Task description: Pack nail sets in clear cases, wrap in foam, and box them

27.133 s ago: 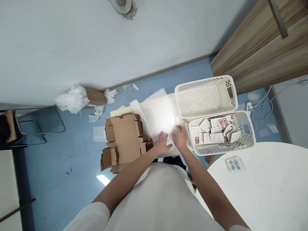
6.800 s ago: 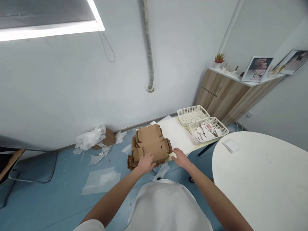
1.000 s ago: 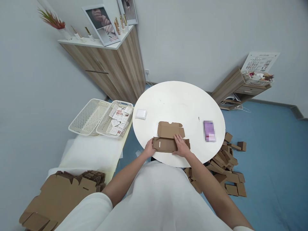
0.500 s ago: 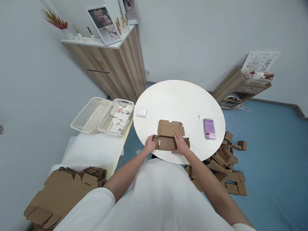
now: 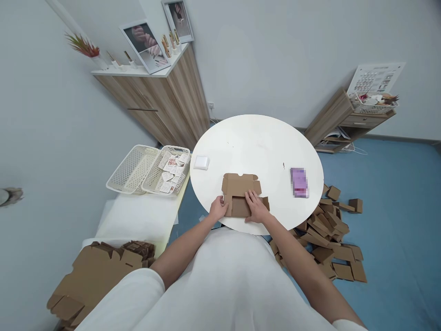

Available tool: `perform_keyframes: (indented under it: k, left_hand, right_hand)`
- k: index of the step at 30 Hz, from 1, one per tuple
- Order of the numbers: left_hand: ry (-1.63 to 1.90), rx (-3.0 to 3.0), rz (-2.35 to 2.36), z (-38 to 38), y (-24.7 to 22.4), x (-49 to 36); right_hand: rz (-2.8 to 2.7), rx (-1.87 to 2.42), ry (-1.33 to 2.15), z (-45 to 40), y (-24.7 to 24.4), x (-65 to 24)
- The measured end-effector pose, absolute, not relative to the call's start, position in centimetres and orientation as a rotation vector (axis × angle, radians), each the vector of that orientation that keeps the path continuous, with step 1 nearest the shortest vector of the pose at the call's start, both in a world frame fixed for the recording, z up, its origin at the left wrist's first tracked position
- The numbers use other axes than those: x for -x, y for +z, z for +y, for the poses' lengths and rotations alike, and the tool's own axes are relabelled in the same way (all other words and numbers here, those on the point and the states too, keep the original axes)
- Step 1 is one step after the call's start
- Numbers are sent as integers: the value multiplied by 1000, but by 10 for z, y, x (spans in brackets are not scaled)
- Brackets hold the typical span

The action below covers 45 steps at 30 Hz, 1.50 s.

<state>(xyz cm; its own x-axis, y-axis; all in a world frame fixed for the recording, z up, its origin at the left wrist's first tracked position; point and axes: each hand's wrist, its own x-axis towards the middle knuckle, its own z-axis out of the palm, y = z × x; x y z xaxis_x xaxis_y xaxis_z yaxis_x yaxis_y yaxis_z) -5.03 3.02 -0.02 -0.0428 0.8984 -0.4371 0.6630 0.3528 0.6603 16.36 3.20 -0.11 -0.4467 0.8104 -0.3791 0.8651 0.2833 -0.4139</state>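
Note:
A brown cardboard box [image 5: 240, 187], partly folded with its lid panel laid back, lies near the front edge of the round white table [image 5: 255, 138]. At its left end, my left hand [image 5: 218, 208] has its fingers closed on the folded side flap. My right hand [image 5: 256, 208] rests with fingers spread over the right part of the box's inner panel. The flap at the box's right end stands up beside this hand.
A small white packet [image 5: 201, 162] and a purple package [image 5: 299, 182] lie on the table. White baskets [image 5: 132, 169] and stacked flat cardboard [image 5: 98, 276] are at the left. Folded boxes [image 5: 330, 225] pile on the floor at the right.
The left side flap of the box has been folded inward over the base by my left hand. My right hand stays on the box. The view has shifted slightly.

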Motion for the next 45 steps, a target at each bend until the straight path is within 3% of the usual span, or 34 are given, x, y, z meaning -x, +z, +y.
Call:
perform_keyframes:
  k: [15, 20, 27, 32, 34, 37, 41, 45]
  left_hand:
    - [97, -1572, 1873, 31, 3, 39]
    - [289, -1643, 1666, 21, 13, 48]
    - [27, -1781, 1516, 35, 23, 52]
    - [48, -1762, 1500, 40, 21, 49]
    - [65, -1738, 1500, 40, 20, 48]
    - [85, -1729, 1495, 41, 18, 46]
    - [83, -1759, 1482, 46, 16, 39]
    - [46, -1782, 1494, 48, 14, 29]
  right_hand:
    - [2435, -1483, -819, 33, 5, -166]
    - [2456, -1474, -803, 38, 2, -170]
    - [2465, -1460, -821, 45, 10, -171]
    - [2484, -1847, -821, 33, 17, -193]
    - [2331, -2188, -974, 24, 16, -210]
    - [1887, -2506, -1525, 13, 11, -231]
    - [1455, -2531, -2105, 13, 8, -239]
    - [1451, -2390, -2261, 22, 11, -230]
